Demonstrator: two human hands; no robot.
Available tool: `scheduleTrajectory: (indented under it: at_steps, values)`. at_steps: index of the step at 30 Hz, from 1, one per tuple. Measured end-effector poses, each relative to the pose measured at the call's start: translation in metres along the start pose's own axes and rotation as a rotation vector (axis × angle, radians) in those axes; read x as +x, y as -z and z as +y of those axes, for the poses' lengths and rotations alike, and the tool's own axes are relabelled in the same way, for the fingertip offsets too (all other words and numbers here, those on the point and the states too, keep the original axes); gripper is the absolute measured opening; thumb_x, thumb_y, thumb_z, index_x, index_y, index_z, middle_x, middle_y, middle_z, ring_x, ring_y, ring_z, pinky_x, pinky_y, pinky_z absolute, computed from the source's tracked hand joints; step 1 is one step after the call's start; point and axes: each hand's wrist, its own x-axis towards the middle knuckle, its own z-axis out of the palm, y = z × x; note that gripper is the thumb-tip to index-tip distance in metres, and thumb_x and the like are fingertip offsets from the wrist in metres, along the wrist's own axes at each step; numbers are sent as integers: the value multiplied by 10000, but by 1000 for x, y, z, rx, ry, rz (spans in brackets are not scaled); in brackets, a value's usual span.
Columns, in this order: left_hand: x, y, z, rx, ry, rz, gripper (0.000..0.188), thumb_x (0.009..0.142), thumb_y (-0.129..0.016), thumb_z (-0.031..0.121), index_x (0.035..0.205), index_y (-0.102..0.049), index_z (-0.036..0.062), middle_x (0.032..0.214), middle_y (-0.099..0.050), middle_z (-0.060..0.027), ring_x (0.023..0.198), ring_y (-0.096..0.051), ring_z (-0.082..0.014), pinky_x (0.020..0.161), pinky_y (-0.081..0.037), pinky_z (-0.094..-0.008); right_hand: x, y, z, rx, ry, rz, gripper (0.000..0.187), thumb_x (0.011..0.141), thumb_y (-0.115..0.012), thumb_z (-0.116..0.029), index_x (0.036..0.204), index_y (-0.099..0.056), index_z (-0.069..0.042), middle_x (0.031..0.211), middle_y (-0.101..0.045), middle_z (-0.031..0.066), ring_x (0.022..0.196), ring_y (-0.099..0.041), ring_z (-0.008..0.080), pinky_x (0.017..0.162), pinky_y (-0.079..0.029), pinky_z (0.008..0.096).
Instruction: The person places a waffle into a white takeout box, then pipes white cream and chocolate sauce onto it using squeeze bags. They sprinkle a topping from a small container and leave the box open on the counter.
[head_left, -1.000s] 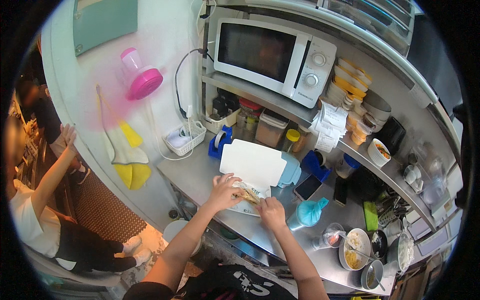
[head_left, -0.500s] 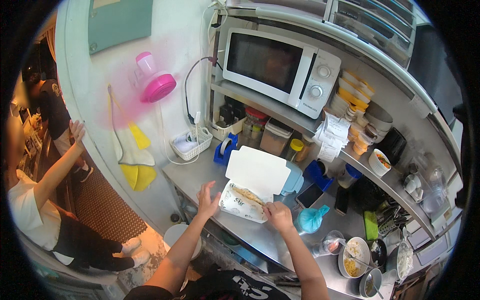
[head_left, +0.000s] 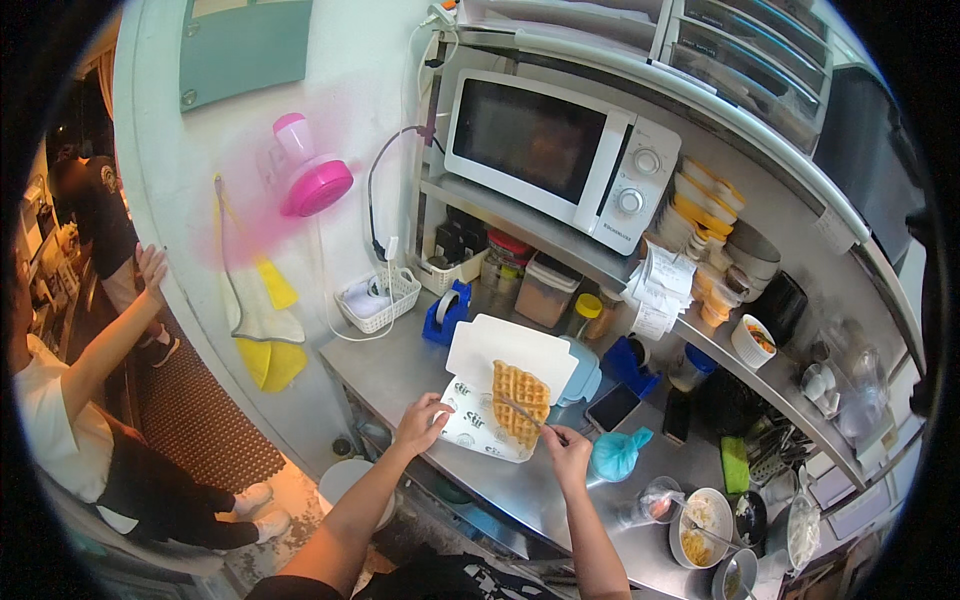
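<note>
A white cardboard takeaway box [head_left: 475,345] stands on the counter with its lid folded back, lined with white printed paper [head_left: 466,428]. Over its right half, a golden-brown waffle [head_left: 512,380] is tilted up with its gridded face showing. My right hand [head_left: 568,455] is closed around the end of a slim metal utensil [head_left: 522,410] that lies across the waffle; its exact kind is unclear. At the box's left edge, my left hand [head_left: 420,425] grips the rim between thumb and fingers.
A tied blue bag [head_left: 620,455], phone [head_left: 612,408] and blue tape dispenser [head_left: 447,312] surround the box on the steel counter [head_left: 385,358]. Bowls of food [head_left: 702,525] stand at right. A shelf above holds a microwave [head_left: 560,150]. Another person [head_left: 75,420] stands at left beyond the wall.
The waffle, seen edge-on before, now shows its broad gridded face. My right hand has moved slightly right and down, and my left hand has closed onto the box's edge.
</note>
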Motion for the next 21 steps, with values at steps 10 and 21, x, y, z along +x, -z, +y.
scheduleTrajectory:
  at_steps: [10, 21]
  values:
    - [-3, 1, 10, 136, -153, 117, 187, 837, -604, 243, 968, -671, 127, 1075, -564, -117, 911, -557, -313, 803, -435, -388, -1, 0, -20, 2, 37, 87, 218, 774, -732, -164, 864, -705, 33, 727, -675, 153, 571, -614, 169, 556, -489, 290]
    - [-3, 0, 9, 126, -148, 108, 177, 828, -623, 254, 951, -668, 135, 1077, -564, -111, 1006, -540, -329, 880, -414, -417, -9, 12, -41, -122, 137, 163, 172, 779, -727, -134, 821, -690, 29, 679, -646, 125, 548, -605, 171, 526, -479, 277]
